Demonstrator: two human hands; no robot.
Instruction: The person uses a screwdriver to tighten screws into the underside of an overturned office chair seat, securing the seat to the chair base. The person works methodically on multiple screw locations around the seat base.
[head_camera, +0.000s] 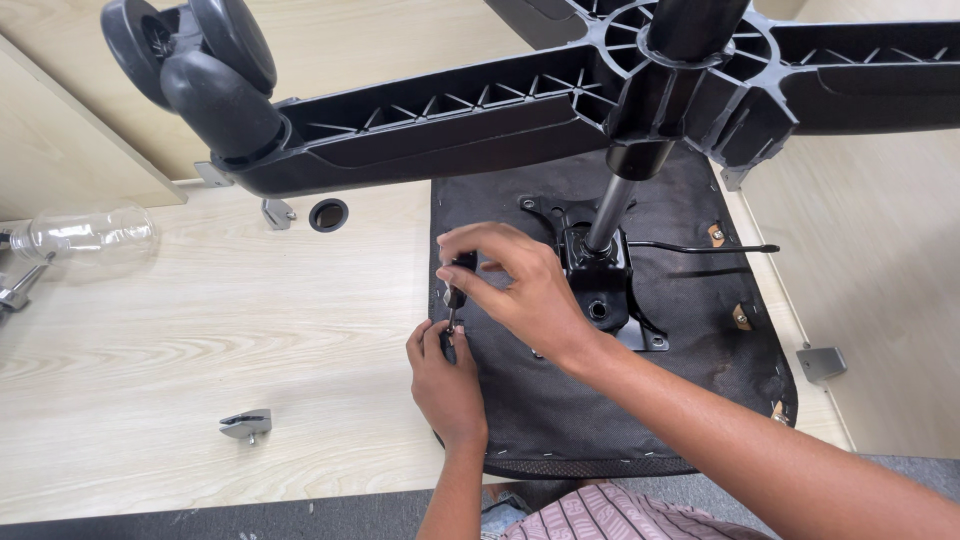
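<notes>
Both hands meet at the left edge of the upturned chair seat (560, 400). My right hand (520, 290) is pinched around a small black-handled screwdriver (456, 290), held upright with its tip pointing down at the seat's underside; my left hand (445, 375) is curled just below it, fingertips closed at the tip, seemingly steadying a small fastener that I cannot make out.

That seat lies face down on the pale wooden table (200, 340), its black fabric underside up. I judge the fabric soft and yielding, stapled over a stiff board, so the tool could skid if it tilts. The whole chair looks heavy and awkward; the firm places to grip would be the seat rim or the metal mechanism plate (600, 290) at the centre.

From that plate a gas column (610, 215) rises to the black star base (480, 110), which hangs over the work with a caster (200, 60) at its left end and crowds the space above my hands. A thin lever (700, 246) sticks out to the right. Farther off on the table lie a clear plastic bottle (85, 235), a small metal bracket (247, 424) and a round cable hole (328, 214).
</notes>
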